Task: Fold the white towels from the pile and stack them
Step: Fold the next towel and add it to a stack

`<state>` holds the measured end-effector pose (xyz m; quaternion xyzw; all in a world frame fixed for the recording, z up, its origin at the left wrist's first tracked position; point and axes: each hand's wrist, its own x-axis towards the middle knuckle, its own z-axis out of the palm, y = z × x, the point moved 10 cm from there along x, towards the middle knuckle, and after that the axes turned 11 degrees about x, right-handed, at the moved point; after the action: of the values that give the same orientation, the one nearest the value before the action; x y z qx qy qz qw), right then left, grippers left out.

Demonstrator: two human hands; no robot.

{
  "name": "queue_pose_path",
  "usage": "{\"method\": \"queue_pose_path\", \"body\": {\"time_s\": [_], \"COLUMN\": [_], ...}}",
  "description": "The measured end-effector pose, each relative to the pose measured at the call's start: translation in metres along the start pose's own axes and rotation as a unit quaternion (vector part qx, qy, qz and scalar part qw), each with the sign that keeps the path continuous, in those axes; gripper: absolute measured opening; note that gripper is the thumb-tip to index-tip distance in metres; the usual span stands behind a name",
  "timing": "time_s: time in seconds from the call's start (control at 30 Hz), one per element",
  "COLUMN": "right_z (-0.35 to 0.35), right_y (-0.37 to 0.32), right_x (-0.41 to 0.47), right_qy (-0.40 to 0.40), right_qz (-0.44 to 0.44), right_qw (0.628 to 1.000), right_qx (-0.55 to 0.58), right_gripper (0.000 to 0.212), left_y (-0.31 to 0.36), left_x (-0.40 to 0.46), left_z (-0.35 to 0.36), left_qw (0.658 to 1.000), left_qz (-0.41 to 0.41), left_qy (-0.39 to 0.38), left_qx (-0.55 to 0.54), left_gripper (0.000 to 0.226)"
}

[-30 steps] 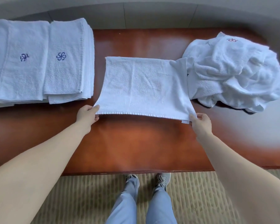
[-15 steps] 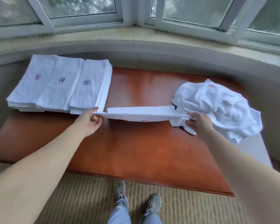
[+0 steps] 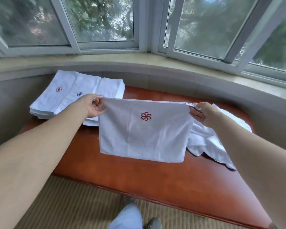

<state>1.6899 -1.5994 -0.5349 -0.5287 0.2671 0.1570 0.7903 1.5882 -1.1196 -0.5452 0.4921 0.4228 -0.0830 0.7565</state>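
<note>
A folded white towel (image 3: 144,136) with a red flower emblem hangs in the air above the table, stretched flat between my hands. My left hand (image 3: 91,105) pinches its top left corner and my right hand (image 3: 203,113) pinches its top right corner. The towel's lower edge hangs just above the tabletop. A stack of folded white towels (image 3: 69,96) with red and blue emblems lies at the table's far left, partly behind my left hand. The pile of unfolded white towels (image 3: 210,144) sits at the right, partly hidden by my right arm and the held towel.
The reddish-brown wooden table (image 3: 139,177) stands against a curved stone windowsill (image 3: 147,61) below large windows. Striped beige carpet (image 3: 76,207) covers the floor in front, where my leg and shoe (image 3: 153,223) show.
The towel lay flat on the table with my hands at its near corners; both hands have lifted it so it now hangs upright. My view has tilted up toward the windows.
</note>
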Motion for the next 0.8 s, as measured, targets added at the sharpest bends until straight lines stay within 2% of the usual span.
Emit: {"method": "queue_pose_path", "body": {"time_s": [0.2, 0.3, 0.4, 0.53, 0.63, 0.73, 0.8], "right_z": [0.021, 0.017, -0.005, -0.056, -0.089, -0.129, -0.157], "right_y": [-0.02, -0.028, -0.012, 0.065, 0.145, 0.217, 0.25], "right_x": [0.02, 0.023, 0.024, 0.036, 0.045, 0.039, 0.022], "right_qy": [0.012, 0.024, 0.038, 0.039, 0.012, -0.014, -0.015], "right_qz": [-0.043, -0.078, -0.088, -0.029, 0.027, 0.113, 0.195], "right_qw": [0.999, 0.996, 0.985, 0.95, 0.912, 0.872, 0.828], "right_qx": [-0.013, -0.043, -0.145, -0.309, -0.41, -0.477, -0.525], "right_gripper": [0.02, 0.02, 0.028, 0.036, 0.032, 0.025, 0.018], "left_y": [0.023, 0.021, -0.003, -0.086, -0.163, -0.247, -0.298], "left_x": [0.015, 0.016, 0.012, 0.026, 0.046, 0.05, 0.035], "left_z": [0.013, 0.009, 0.003, -0.023, -0.051, -0.083, -0.113], "left_qw": [0.999, 0.999, 0.993, 0.966, 0.934, 0.904, 0.893], "left_qz": [0.038, 0.046, 0.06, 0.043, 0.012, -0.074, -0.163], "left_qy": [-0.002, 0.01, 0.023, 0.043, 0.057, 0.048, 0.045], "left_qx": [-0.023, 0.008, 0.103, 0.252, 0.353, 0.418, 0.418], "left_gripper": [0.006, 0.007, 0.006, 0.01, 0.011, 0.012, 0.016]}}
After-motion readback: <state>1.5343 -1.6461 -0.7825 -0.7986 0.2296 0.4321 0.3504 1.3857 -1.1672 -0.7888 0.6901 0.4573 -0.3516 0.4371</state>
